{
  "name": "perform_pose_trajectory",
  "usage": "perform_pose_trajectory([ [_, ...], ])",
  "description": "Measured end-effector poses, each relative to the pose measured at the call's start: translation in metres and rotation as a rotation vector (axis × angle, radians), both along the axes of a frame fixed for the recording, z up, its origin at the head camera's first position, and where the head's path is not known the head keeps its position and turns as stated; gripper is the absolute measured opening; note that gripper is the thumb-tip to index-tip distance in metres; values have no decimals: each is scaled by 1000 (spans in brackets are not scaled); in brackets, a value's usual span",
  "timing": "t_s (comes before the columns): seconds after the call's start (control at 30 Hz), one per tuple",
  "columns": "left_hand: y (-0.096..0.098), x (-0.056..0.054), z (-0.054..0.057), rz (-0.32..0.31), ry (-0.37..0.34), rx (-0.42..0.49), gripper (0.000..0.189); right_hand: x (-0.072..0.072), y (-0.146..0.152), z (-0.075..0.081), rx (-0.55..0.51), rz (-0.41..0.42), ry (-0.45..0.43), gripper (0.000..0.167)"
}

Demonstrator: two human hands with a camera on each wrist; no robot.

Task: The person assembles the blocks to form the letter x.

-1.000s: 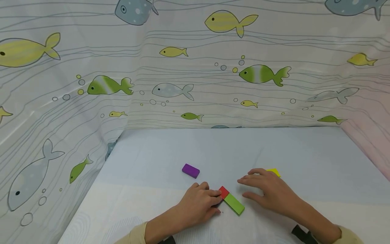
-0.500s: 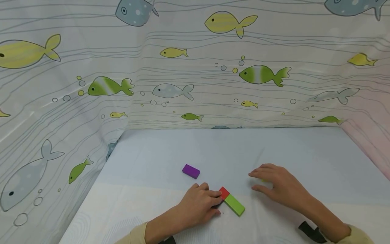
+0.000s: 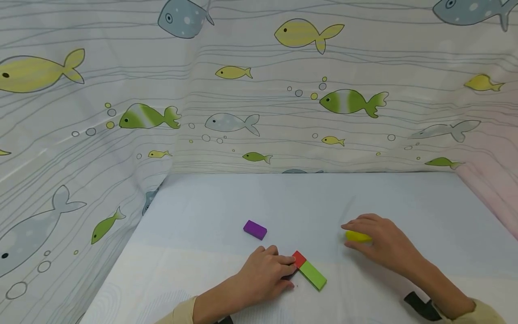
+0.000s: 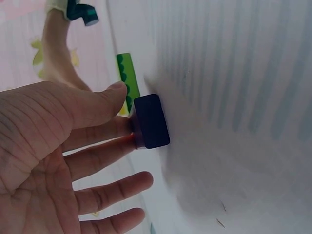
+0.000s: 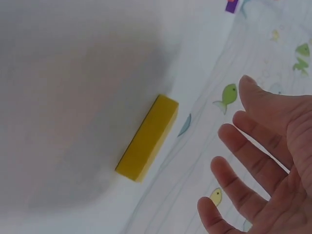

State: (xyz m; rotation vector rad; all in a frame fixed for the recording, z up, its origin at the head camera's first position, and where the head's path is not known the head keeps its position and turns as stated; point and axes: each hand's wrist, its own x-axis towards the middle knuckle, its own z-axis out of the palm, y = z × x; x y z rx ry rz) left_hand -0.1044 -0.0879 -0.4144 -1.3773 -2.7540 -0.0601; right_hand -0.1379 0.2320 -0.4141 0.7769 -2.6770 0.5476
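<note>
My left hand [image 3: 263, 274] touches the red block [image 3: 299, 259] with straight fingers. In the left wrist view, a dark blue block face [image 4: 152, 121] shows against the index and middle fingertips, with the thumb apart from it. A light green block [image 3: 313, 275] lies end-on against the red one, at a slant. My right hand [image 3: 378, 240] hovers around a yellow block [image 3: 358, 236], thumb on the near side and fingers on the far side. The right wrist view shows the yellow block [image 5: 147, 139] lying flat, apart from the spread fingers.
A purple block [image 3: 255, 230] lies alone beyond my left hand. The pale cloth-covered table [image 3: 210, 202] ends at a fish-print curtain [image 3: 283, 148] at the back and left. Pink cloth [image 3: 491, 189] hangs at the right.
My right hand has moved right, from beside the green block to around the yellow block, which lies between thumb and fingers in view. The left hand and other blocks have stayed put.
</note>
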Motion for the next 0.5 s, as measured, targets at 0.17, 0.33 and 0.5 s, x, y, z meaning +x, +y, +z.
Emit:
perform_pose_trajectory([
  [0.17,0,0,2,1,-8,2,33,-3,7,1,-2,-29,-24,38],
  [0.33,0,-1,2,1,-9,5,33,-6,12,0,-13,-43,-42,38],
  [0.5,0,-1,1,1,-22,12,34,-6,15,0,-11,-66,-125,37],
])
